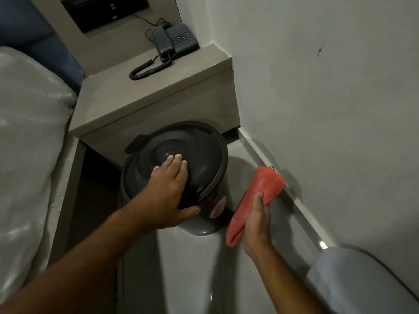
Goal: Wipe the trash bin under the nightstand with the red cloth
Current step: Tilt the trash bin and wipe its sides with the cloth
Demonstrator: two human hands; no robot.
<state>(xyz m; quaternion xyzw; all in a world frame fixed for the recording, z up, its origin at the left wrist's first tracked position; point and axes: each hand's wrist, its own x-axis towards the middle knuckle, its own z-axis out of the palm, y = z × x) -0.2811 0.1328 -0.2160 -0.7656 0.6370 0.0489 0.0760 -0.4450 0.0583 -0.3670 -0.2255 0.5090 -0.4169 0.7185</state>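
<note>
- I see the bin [181, 155], dark grey with a round lid, on the floor [192, 268] near frame centre, tipped toward me so the lid faces the camera. Its far edge sits at the front of the nightstand [145, 96], which lies at its 12 o'clock.
- My left hand [169, 191] lies on the lid at its 7 o'clock: fingers spread flat across the top, thumb hooked under the lid's near rim. It grips the bin's edge.
- My right hand [257, 220] is at the bin's 4 o'clock, fingers curled around the folded cloth [256, 198], which stands up out of the fist toward 1 o'clock.
- The cloth's lower edge looks to be just beside the bin's side, near a pale label there; I cannot tell in this dim light whether it touches.
- A phone [174, 40] with a coiled cord sits at the back of the nightstand top, at 12 o'clock.
- The bed [29, 143] fills 9 o'clock; the wall [328, 98] runs along 3 o'clock.
</note>
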